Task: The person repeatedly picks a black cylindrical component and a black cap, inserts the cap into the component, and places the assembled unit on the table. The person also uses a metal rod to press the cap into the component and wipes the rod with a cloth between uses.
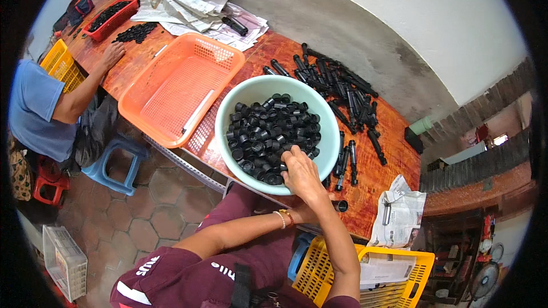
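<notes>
A pale green basin full of small black ring-shaped caps stands at the table's front edge. Over its near right side, my right hand has its fingers pinched together on a black cap among the others. Crossing below my right forearm, my left hand is mostly hidden behind the right wrist. Closed around a black tube, it lets the tube's hollow end stick out to the right. Several slim black tubes lie on the table right of the basin.
An orange basket sits left of the basin, and black tubes are piled behind it. Newspapers lie at the back. A yellow crate stands near my right arm. At left, another person's hand rests near black pieces.
</notes>
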